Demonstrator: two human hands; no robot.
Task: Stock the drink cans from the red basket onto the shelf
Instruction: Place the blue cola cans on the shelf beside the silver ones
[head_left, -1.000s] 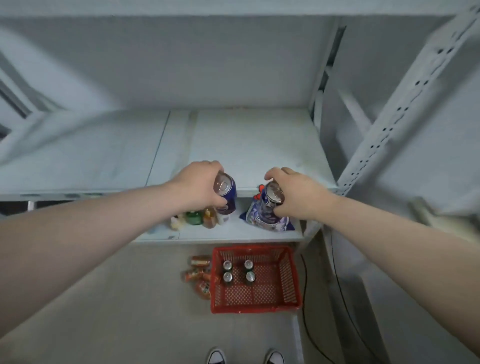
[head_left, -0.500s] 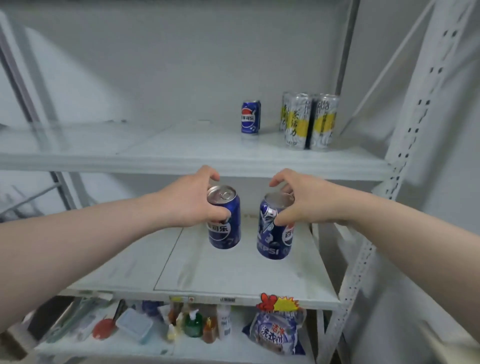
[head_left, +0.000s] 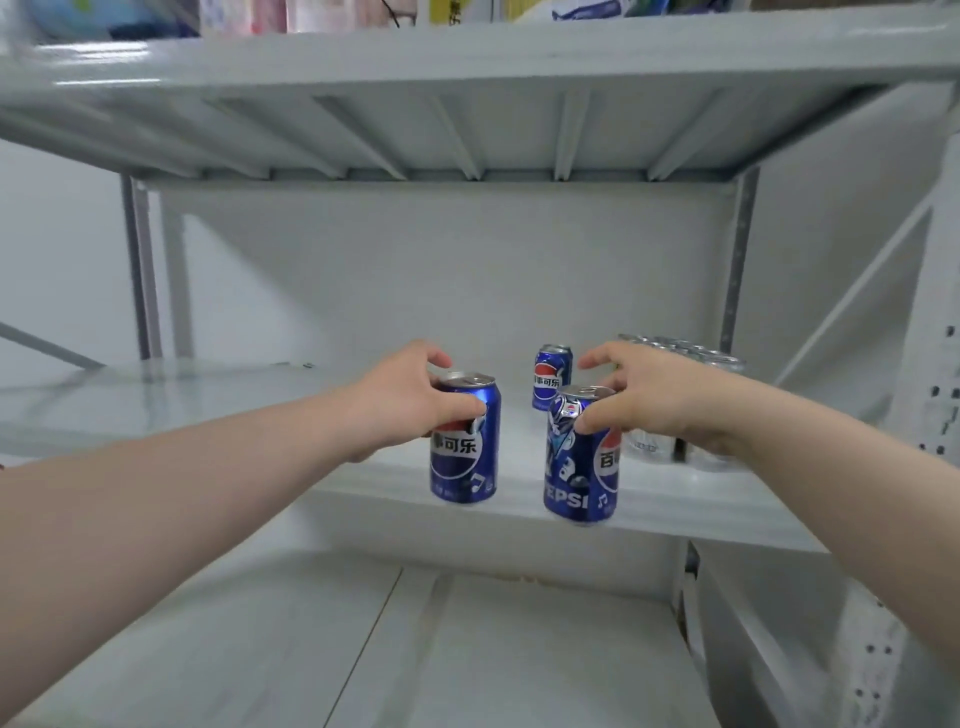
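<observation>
Nearest the camera lies a bare grey lower shelf board (head_left: 467, 649), with two bare forearms stretched out above it. The left hand (head_left: 402, 402) is closed around the upper part of a blue Pepsi can (head_left: 465, 457), fingers over the rim and thumb across the front of the label. The can is upright and appears to hang in the air at the near edge of the middle shelf (head_left: 675, 512); whether its base touches the board cannot be told. To its right, the right hand (head_left: 644, 400) grips a second blue Pepsi can (head_left: 582, 467) by the top, thumb on the near side and fingers curled over the lid, index finger raised. This can tilts slightly and its base sits level with the shelf's front lip, a clear gap separating it from the left one.

Farther back on the same shelf, between the two hands, a third Pepsi can (head_left: 551, 378) stands upright. To the right of it, partly hidden behind the right hand and wrist, stands a cluster of silver cans (head_left: 701, 410). Behind them is the pale back wall, and overhead the ribbed underside of the upper shelf (head_left: 467, 130).
</observation>
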